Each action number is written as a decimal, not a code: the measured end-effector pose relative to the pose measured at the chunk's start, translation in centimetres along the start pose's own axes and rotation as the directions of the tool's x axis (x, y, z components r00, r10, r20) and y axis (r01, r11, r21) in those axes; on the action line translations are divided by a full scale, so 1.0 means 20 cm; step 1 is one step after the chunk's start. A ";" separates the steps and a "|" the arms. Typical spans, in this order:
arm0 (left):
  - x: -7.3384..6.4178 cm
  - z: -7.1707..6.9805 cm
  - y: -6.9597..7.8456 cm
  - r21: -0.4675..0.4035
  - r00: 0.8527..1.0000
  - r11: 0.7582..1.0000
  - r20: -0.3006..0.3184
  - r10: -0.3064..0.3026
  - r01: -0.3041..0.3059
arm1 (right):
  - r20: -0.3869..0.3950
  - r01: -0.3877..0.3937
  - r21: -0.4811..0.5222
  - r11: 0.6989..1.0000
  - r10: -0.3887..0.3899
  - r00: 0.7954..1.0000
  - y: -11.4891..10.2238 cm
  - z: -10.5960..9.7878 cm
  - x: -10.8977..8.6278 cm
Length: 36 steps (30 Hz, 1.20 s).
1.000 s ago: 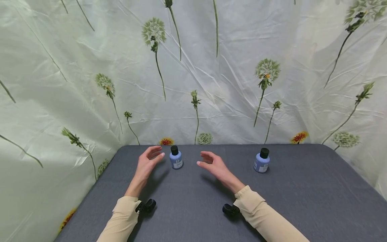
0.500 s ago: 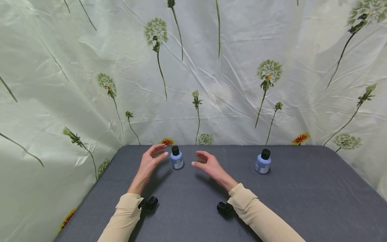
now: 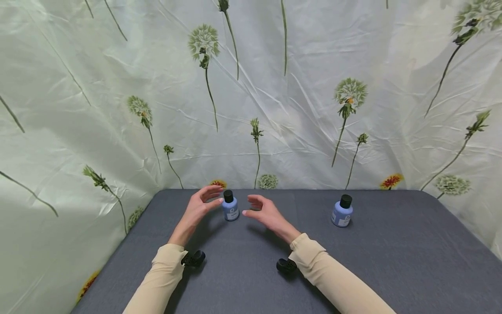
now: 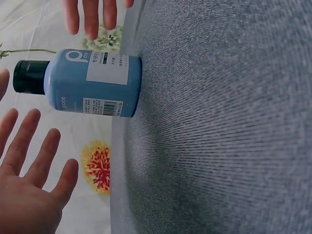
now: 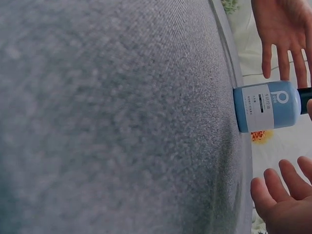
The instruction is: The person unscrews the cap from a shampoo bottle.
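Bottle (image 3: pixel 231 210) upright on the table (image 3: pixel 251 270), between the hands. Left of the bottle, near it: left hand (image 3: pixel 197 209), fingers spread; thumb contact cannot be told. Right of it, apart: right hand (image 3: pixel 269 213), fingers spread, slightly bent. Farther right: second bottle (image 3: pixel 342 214), upright. Behind: floral curtain (image 3: pixel 298 144).

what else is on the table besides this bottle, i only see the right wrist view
observer: A second bottle, to the right of the right hand in the head view.
operator: is it upright or on its side
observer: Upright, with its black cap on.
operator: and what's on the side of the first bottle that i can't see
observer: A barcode, shown in the left wrist view.
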<state>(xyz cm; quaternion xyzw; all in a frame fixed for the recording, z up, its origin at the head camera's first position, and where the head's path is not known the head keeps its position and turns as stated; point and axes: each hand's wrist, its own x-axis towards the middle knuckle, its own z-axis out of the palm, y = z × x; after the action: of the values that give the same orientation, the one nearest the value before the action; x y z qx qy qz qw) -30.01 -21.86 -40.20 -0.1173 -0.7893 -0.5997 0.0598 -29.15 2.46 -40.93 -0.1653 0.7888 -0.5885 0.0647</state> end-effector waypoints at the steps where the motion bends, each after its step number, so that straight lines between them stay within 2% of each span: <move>1: 0.00 0.00 0.00 0.001 1.000 1.000 0.006 0.000 0.000 | 0.006 0.003 0.001 1.000 -0.003 1.000 0.00 0.00 0.01; 10: 0.03 0.02 0.01 0.014 1.000 1.000 0.024 -0.011 0.011 | 0.052 0.029 0.006 1.000 -0.029 0.998 0.02 0.04 0.06; 15: 0.04 0.02 0.00 0.026 0.999 1.000 0.039 -0.007 0.006 | 0.077 0.036 0.047 0.998 -0.040 0.996 0.00 0.06 0.07; 17: 0.03 0.02 0.03 0.026 0.999 1.000 0.049 -0.014 0.013 | 0.090 0.039 0.068 0.997 -0.045 0.995 -0.02 0.06 0.06; 26: 0.08 0.02 0.02 0.060 0.995 0.998 0.099 -0.012 0.006 | 0.109 0.040 0.008 0.999 -0.041 0.993 0.00 0.11 0.11; 36: 0.11 0.00 0.03 0.087 0.987 0.996 0.155 -0.035 0.022 | 0.091 0.044 0.009 0.999 -0.044 0.995 -0.01 0.17 0.17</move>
<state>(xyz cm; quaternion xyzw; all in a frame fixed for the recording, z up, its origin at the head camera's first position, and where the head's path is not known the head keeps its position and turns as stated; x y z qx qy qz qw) -31.97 -21.52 -39.09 -0.1499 -0.8181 -0.5552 -0.0059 -31.29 -1.86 -41.56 -0.2091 0.7790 -0.5845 0.0883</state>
